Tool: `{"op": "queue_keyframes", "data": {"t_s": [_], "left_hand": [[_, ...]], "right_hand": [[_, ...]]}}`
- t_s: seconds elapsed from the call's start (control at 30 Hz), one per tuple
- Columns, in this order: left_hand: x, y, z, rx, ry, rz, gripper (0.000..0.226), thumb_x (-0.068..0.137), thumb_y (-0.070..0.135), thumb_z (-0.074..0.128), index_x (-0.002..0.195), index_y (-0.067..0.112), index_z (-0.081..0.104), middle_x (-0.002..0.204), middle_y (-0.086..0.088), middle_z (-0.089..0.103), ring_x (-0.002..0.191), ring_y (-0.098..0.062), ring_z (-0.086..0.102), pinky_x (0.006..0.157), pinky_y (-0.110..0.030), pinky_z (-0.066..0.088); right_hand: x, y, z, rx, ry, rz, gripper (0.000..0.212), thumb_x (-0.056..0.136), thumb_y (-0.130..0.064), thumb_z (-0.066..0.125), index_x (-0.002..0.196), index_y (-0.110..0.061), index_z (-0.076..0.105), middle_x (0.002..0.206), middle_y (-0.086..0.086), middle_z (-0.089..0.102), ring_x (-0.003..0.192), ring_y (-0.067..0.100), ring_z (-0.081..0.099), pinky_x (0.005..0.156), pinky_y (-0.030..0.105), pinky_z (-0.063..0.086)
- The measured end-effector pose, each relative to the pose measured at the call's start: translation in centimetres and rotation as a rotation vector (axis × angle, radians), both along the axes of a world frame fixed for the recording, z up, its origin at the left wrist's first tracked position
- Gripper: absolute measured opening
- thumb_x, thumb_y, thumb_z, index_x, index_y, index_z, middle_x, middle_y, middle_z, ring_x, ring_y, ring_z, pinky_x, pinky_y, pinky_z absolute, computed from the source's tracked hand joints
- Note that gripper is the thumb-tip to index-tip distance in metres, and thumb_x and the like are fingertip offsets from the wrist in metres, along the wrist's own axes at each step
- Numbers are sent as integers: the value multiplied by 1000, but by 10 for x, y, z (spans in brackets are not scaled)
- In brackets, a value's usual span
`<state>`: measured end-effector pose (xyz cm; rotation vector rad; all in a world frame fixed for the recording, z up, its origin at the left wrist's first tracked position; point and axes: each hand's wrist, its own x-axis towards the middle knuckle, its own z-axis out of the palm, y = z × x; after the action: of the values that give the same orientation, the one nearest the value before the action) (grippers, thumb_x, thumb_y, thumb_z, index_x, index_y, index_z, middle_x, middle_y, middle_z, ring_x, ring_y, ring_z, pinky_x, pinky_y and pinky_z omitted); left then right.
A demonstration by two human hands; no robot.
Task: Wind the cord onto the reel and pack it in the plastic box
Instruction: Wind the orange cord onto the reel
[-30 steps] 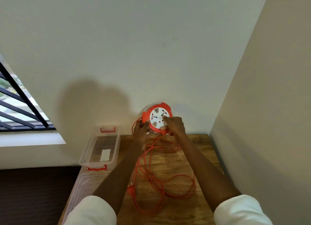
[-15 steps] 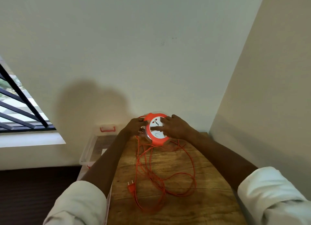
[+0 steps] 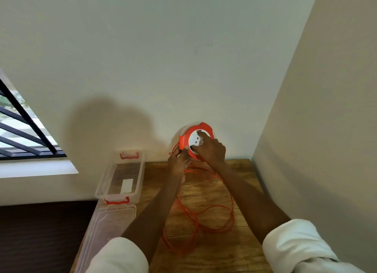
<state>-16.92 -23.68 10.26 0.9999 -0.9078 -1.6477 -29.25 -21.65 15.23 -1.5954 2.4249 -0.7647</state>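
From the head camera, both hands hold an orange cord reel point(image 3: 196, 140) up off the wooden worktop point(image 3: 206, 193), at its far edge and in front of the white wall point(image 3: 163, 58). The reel's white socket face is turned toward the camera. The left hand point(image 3: 178, 163) grips the reel's lower left rim, fingers curled, with orange cord point(image 3: 214, 208) running down past it. The right hand point(image 3: 211, 149) lies across the white face, its fingers curled onto it.

Most of the cord lies unwound in loose loops on the worktop between the forearms, reaching toward the near edge.

The clear plastic box point(image 3: 120, 177) with red latches sits open at the worktop's far left. Its clear lid point(image 3: 106, 230) lies just near of it, along the left edge. A barred window point(image 3: 20, 134) shows at far left.
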Motion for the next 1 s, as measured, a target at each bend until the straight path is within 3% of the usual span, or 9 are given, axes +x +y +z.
{"op": "queue_keyframes", "data": {"t_s": [0.17, 0.3, 0.4, 0.5, 0.57, 0.7, 0.77, 0.9, 1.0], "left_hand": [[-7, 22, -6, -136, -9, -59, 28, 98, 23, 62, 126, 21, 66, 117, 2, 74, 109, -18, 70, 93, -34, 56], [-2, 19, -4, -120, 1, -76, 24, 97, 18, 63, 120, 19, 68, 112, -4, 75, 97, -19, 74, 77, -29, 60], [0, 10, 4, -11, -34, -14, 34, 96, 20, 64, 129, 14, 63, 112, -6, 72, 90, -18, 72, 65, -25, 60], [17, -14, 14, 80, -162, -11, 42, 97, 18, 61, 137, 5, 55, 111, -5, 64, 92, -21, 64, 78, -30, 57], [27, -28, 21, 46, -251, -72, 41, 97, 14, 60, 135, -1, 55, 104, -5, 64, 83, -22, 64, 74, -31, 57], [39, -43, 37, -5, -370, -191, 37, 93, 21, 67, 121, -3, 64, 101, -17, 69, 72, -25, 66, 58, -30, 57], [41, -46, 41, -22, -439, -274, 29, 91, 22, 70, 111, 2, 68, 105, -17, 69, 74, -25, 67, 61, -31, 57], [38, -40, 45, -22, -478, -356, 26, 91, 16, 70, 114, 4, 67, 89, -4, 69, 73, -20, 66, 52, -26, 56], [29, -30, 43, -32, -432, -363, 27, 96, 16, 64, 122, 8, 63, 90, 1, 67, 83, -21, 65, 60, -24, 58]], "right_hand": [[14, 3, -4, -153, -1171, -382, 62, 87, -47, 72, 134, -13, 53, 126, 9, 65, 102, 29, 65, 86, 42, 60], [5, 11, -2, -90, -1393, -319, 49, 87, -41, 75, 119, -13, 50, 96, 12, 71, 75, 22, 72, 59, 33, 60], [-10, 18, -1, -54, -1080, -200, 31, 92, -36, 69, 109, -11, 62, 86, 2, 72, 68, 16, 72, 61, 35, 62], [-27, 20, -12, -103, -294, -93, 30, 93, -44, 58, 110, -23, 71, 102, -4, 73, 88, 20, 69, 80, 36, 55], [-37, 22, -12, -140, 15, 138, 28, 95, -45, 53, 117, -33, 65, 117, -4, 66, 98, 20, 65, 81, 33, 53], [-46, 21, 17, 160, -179, 382, 68, 77, -82, 49, 134, -46, 49, 142, -12, 52, 118, 15, 54, 96, 35, 43], [-49, 22, 22, 281, 1, 492, 87, 71, -91, 39, 144, -45, 43, 154, -9, 43, 134, 18, 45, 111, 39, 37], [-50, 31, 24, 288, 547, 715, 60, 95, -50, 58, 150, -32, 42, 146, 7, 50, 131, 32, 50, 106, 42, 45], [-45, 31, 12, 177, 764, 737, 69, 69, -27, 90, 133, -26, 64, 115, 22, 66, 94, 41, 69, 73, 45, 60]]}}
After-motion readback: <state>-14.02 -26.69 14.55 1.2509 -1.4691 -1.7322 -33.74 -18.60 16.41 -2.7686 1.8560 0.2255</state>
